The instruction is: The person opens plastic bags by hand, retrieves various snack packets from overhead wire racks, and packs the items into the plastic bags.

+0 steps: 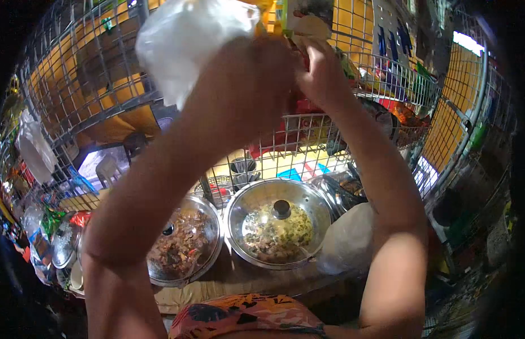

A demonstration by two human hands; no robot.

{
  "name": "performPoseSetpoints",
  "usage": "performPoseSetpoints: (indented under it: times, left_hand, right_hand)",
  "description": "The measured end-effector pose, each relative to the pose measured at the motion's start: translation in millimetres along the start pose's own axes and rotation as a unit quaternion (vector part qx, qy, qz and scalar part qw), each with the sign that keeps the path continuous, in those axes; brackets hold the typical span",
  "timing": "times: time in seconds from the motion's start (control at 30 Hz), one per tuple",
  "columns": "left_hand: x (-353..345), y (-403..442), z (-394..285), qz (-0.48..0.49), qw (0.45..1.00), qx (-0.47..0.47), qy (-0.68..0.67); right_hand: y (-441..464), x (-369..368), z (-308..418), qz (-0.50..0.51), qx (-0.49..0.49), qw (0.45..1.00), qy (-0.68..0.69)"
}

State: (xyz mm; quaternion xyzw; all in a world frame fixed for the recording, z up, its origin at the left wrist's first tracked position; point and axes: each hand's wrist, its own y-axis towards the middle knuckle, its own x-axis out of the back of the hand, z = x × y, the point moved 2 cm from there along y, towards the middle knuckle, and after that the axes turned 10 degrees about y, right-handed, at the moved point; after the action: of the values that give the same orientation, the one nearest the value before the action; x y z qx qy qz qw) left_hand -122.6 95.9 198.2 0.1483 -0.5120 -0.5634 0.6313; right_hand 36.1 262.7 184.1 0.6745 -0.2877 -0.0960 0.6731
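Observation:
Both my arms are raised toward the top middle of the view. My left hand (254,70) is a dark blur beside a white plastic bag (189,45); its fingers are not distinct. Close to it, on the right, my right hand (319,70) has its fingers curled around something small I cannot make out, near colourful packets. Below my arms are two round pans with glass lids: one (279,189) holds yellowish-green food under a dark knob, the other (214,248) brown chopped food, partly behind my left forearm.
A wire grid (273,133) stands behind the pans. To the right of the lidded pans sits a pale plastic bag (347,240), by my right forearm. Another white bag (33,144) hangs at the left. A wire basket (409,87) with packets is at the upper right.

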Motion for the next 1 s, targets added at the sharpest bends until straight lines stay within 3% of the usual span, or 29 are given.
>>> performPoseSetpoints:
  times: [0.03, 0.07, 0.17, 0.23, 0.3, 0.4, 0.47, 0.57, 0.63, 0.7, 0.8, 0.83, 0.9, 1.0]
  left_hand:
    - [9.4, -32.9, -18.1, -0.081, 0.994, -0.073, 0.012]
    - [23.7, -64.6, -37.2, -0.042, 0.998, -0.035, -0.016]
    - [63.1, -142.9, -53.6, -0.002, 0.989, -0.063, -0.131]
    - [62.7, -191.9, -50.6, 0.068, 0.983, 0.012, -0.169]
    - [45.5, -263.0, -46.0, 0.134, 0.935, 0.178, -0.276]
    - [64.7, -307.3, -57.1, 0.128, 0.881, 0.365, -0.272]
    - [70.8, -342.0, -65.1, 0.143, 0.843, 0.445, -0.267]
    - [71.4, -374.4, -86.3, 0.168, 0.749, 0.554, -0.322]
    - [78.7, -363.6, -101.1, 0.202, 0.785, 0.501, -0.302]
    - [77.4, -362.6, -107.6, 0.212, 0.817, 0.431, -0.317]
    - [86.2, -358.1, -116.2, 0.308, 0.806, 0.381, -0.332]
    - [88.3, -360.1, -120.7, 0.330, 0.782, 0.404, -0.342]
    - [65.3, -415.0, -140.9, 0.278, 0.753, 0.439, -0.404]
    - [75.6, -413.7, -139.1, 0.309, 0.765, 0.414, -0.384]
  right_hand:
    - [-9.1, 3.7, 9.7, -0.001, 0.017, 1.000, -0.018]
    - [-16.4, 8.9, 20.3, -0.003, 0.035, 0.999, -0.036]
    - [-29.5, 22.3, 46.8, 0.054, 0.006, 0.998, -0.007]
    - [-46.3, 34.9, 70.9, 0.074, -0.003, 0.997, -0.009]
    - [-64.9, 49.2, 105.1, 0.094, 0.012, 0.995, 0.037]
    - [-97.1, 69.9, 157.8, 0.184, 0.055, 0.975, 0.115]
    - [-124.6, 76.9, 193.6, 0.267, 0.001, 0.922, 0.280]
    - [-174.7, 70.9, 236.7, 0.358, -0.103, 0.791, 0.485]
    - [-200.3, 58.4, 257.1, 0.393, -0.182, 0.681, 0.590]
    - [-224.2, 38.3, 271.1, 0.414, -0.214, 0.645, 0.606]
    - [-270.6, 7.0, 295.7, 0.458, -0.265, 0.594, 0.606]
    - [-287.7, -1.2, 304.5, 0.474, -0.281, 0.578, 0.602]
    - [-325.5, -10.9, 320.6, 0.494, -0.294, 0.560, 0.597]
    - [-335.8, -18.4, 333.1, 0.519, -0.328, 0.533, 0.581]
